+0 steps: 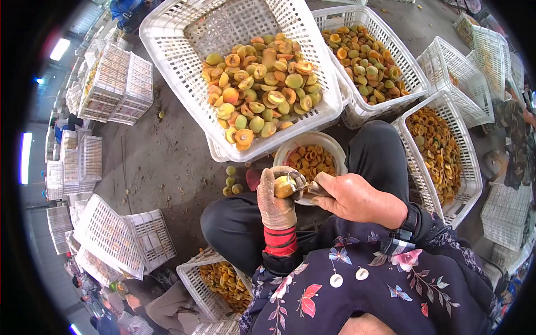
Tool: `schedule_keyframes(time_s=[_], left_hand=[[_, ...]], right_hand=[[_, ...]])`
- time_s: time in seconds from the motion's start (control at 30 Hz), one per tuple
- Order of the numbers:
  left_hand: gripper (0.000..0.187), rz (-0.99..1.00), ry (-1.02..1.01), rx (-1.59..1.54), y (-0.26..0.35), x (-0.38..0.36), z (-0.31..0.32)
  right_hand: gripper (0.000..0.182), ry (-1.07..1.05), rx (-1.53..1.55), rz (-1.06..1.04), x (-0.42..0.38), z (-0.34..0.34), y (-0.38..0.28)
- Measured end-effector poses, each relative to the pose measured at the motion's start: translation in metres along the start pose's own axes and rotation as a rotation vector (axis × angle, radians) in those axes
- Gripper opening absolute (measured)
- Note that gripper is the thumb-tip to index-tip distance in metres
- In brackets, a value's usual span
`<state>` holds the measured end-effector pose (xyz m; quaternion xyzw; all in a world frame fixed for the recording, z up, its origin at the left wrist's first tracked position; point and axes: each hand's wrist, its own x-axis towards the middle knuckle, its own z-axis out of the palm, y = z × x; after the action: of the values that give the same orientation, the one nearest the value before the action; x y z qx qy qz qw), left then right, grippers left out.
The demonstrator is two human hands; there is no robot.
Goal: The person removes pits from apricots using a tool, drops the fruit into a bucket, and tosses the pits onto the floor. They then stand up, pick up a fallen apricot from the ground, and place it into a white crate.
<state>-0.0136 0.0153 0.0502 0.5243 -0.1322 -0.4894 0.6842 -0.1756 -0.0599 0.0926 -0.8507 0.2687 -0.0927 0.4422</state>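
I'm looking at a fruit-processing yard with a bare concrete floor (162, 162). White slatted plastic crates of halved apricots (262, 84) fill twelve to three o'clock; empty white crate stacks (114, 84) stand at ten.

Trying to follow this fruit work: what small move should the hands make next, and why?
Probably scoop the pit free over the bowl: the gloved left hand grips an apricot half, the right hand presses a metal tool into it, and the bowl already holds pitted halves.
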Motion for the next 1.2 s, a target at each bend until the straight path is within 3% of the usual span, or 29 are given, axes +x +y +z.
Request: schedule_keyframes(time_s=[0.13, 0.2, 0.23, 0.3, 0.5, 0.6, 0.83, 1.03, 1.1, 1.2], left_hand=[[0.051, 0.054, -0.046, 0.188, -0.006, 0.007, -0.01], [0.051, 0.25, -0.049, 0.446, -0.005, 0.005, -0.008], [0.051, 0.249, -0.05, 0.445, -0.003, 0.005, -0.006], [0.05, 0.09, -0.012, 0.143, -0.002, 0.004, -0.004], [0.054, -0.014, -0.041, -0.098, -0.008, 0.006, -0.012], [0.054, 0.096, -0.003, 0.065, -0.005, 0.005, -0.005], [0.051, 0.051, 0.017, -0.06, -0.009, 0.008, -0.004], [0.046, 0.09, 0.098, 0.052, -0.01, 0.011, -0.002], [0.044, 0.149, 0.057, 0.082, -0.015, 0.014, -0.008], [0.044, 0.151, 0.061, 0.077, -0.011, 0.013, -0.007]], right_hand=[[0.029, -0.012, -0.119, 0.106, -0.001, 0.0, -0.009], [0.03, 0.007, -0.112, 0.093, -0.001, 0.004, -0.008], [0.03, 0.007, -0.112, 0.093, -0.002, 0.007, -0.006], [0.03, 0.021, -0.003, 0.004, -0.002, 0.015, 0.0], [0.03, -0.071, -0.071, 0.081, -0.001, 0.019, -0.008], [0.029, -0.045, -0.1, 0.074, 0.001, 0.023, -0.007], [0.027, 0.009, 0.093, 0.066, 0.009, 0.042, 0.005], [0.028, -0.015, 0.127, 0.094, 0.017, 0.054, 0.02], [0.029, 0.045, 0.393, 0.009, 0.018, 0.063, 0.024], [0.029, 0.015, 0.517, 0.036, 0.015, 0.06, 0.015]])
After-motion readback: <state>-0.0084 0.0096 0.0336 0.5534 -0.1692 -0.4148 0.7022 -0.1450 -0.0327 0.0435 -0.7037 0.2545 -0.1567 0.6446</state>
